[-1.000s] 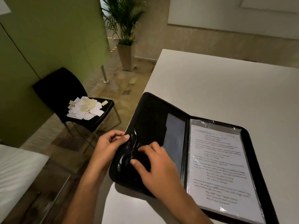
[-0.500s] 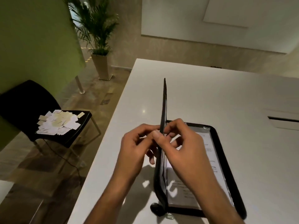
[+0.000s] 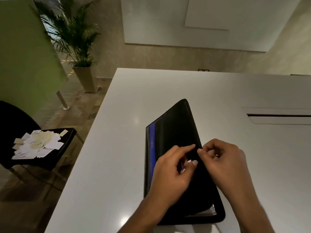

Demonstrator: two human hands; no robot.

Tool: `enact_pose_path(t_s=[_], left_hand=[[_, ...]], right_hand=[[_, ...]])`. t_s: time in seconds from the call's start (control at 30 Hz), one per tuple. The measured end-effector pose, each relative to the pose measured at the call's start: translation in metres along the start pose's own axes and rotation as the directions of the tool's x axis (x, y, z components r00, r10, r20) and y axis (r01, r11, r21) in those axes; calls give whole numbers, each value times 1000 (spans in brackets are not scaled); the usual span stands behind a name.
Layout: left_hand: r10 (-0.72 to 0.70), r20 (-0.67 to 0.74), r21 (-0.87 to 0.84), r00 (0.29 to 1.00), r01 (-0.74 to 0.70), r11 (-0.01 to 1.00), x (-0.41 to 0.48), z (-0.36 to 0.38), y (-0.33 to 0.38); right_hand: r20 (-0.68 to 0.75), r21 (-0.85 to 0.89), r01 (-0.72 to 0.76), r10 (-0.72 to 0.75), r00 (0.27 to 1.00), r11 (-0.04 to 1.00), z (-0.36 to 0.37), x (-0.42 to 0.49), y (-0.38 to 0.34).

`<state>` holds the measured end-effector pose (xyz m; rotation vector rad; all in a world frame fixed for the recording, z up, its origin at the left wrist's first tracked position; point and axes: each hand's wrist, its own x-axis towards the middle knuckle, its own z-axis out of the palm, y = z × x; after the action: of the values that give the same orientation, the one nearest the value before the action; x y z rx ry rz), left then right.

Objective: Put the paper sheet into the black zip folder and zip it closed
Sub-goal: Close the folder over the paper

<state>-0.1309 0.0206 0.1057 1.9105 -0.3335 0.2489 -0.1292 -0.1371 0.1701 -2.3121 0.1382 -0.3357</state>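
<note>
The black zip folder [image 3: 173, 125] lies on the white table [image 3: 114, 157], its front cover folded down almost flat over the right half. A blue strip [image 3: 152, 137] runs beside its spine. Only a sliver of the paper sheet [image 3: 207, 213] in its clear sleeve shows under the cover at the near right corner. My left hand [image 3: 170, 174] rests on top of the cover with the fingertips at its right edge. My right hand [image 3: 223, 158] pinches that same edge from the right. The zip pull is not visible.
A cable slot [image 3: 277, 116] is cut into the table at the right. Left of the table stands a black chair [image 3: 10, 118] with a heap of paper scraps [image 3: 37, 143] on its seat. A potted palm [image 3: 74, 36] stands by the green wall.
The cover went from lying open at the left, through upright, to folded down over the sheet. Both hands moved right with its edge.
</note>
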Motion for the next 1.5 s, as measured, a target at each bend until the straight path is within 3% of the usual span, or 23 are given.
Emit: enact_pose_path(t_s=[0.23,0.57,0.8,1.1,1.27,1.4,1.5], left_hand=[[-3,118,192,993,-19,981,3,48,-11],[-58,256,416,965,-56,908,2,97,-37],[-102,306,486,947,-63,872,-3,113,-56],[-10,346,428,938,-148,892,-10,120,-75],[38,358,384,933,-184,905,-11,121,-86],[-13,401,249,916,-95,964,-5,107,-88],[-54,411,147,910,-8,989,-6,77,-90]], right_hand=[[-4,-92,-88,88,996,992,-4,5,66],[108,-190,-260,284,953,947,14,6,141],[156,-228,-315,353,922,921,26,6,162],[152,-269,-361,409,900,893,38,1,172],[79,-244,-407,436,896,880,48,-5,172],[-33,-281,-422,431,902,862,52,-15,162],[-179,-347,-351,306,935,870,56,-31,150]])
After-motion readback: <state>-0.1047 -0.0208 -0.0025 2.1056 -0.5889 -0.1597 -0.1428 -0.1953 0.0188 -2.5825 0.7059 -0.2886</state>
